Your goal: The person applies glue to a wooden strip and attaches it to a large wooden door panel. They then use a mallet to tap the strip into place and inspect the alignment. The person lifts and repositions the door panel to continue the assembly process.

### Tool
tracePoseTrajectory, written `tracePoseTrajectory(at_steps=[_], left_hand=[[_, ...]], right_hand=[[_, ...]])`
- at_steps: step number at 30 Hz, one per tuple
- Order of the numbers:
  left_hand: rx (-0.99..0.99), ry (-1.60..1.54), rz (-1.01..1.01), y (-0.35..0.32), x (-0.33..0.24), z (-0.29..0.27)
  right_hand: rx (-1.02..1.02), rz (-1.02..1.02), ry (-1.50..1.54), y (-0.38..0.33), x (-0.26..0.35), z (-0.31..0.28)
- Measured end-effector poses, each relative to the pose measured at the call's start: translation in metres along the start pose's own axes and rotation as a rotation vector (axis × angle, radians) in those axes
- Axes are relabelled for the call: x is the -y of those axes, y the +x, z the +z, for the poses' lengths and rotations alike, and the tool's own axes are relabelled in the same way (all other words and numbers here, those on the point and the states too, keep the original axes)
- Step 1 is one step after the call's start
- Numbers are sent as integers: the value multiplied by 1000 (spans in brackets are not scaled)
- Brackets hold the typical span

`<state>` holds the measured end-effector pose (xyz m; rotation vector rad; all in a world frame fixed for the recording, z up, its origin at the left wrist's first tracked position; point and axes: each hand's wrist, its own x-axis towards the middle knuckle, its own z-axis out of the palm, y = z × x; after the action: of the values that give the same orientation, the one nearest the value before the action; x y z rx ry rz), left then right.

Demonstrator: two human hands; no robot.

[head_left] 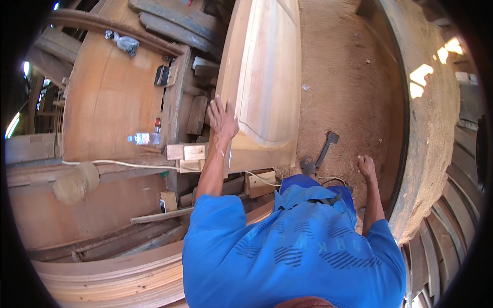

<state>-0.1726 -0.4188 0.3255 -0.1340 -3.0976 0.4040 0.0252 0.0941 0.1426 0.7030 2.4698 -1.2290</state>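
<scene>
My left hand (222, 119) rests with its fingers stretched out on the near left edge of a pale wooden door (269, 77). The door has a raised panel with a curved end. My right hand (366, 167) hangs low on the right, over the dusty floor, its fingers curled and nothing visible in them. A dark hammer-shaped tool (326, 149) lies on the floor between the door and that hand, close to my foot (308, 165).
A workbench (113, 102) at left bears a water bottle (146, 138) and a plastic-wrapped item (122, 43). A pale cord (123, 162) crosses beside a round wooden block (76, 183). Stacked boards (118, 277) lie near left; a sawdust-covered ledge (426, 128) runs along the right.
</scene>
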Motion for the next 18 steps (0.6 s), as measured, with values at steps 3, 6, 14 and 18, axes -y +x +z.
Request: tracePoseTrajectory(at_steps=[3,6,14,18], left_hand=[[131,97,58,-13,2,-11],[45,98,137,-43,26,18],[522,466,223,-70,-49,-18],[869,398,472,-104,-160,12]], right_hand=[[-16,104,63,-25,-30,7],[74,164,-35,-36,-29,3],[-79,106,50,-73,-55,-20],[-388,294,423,-147,-80,-60]])
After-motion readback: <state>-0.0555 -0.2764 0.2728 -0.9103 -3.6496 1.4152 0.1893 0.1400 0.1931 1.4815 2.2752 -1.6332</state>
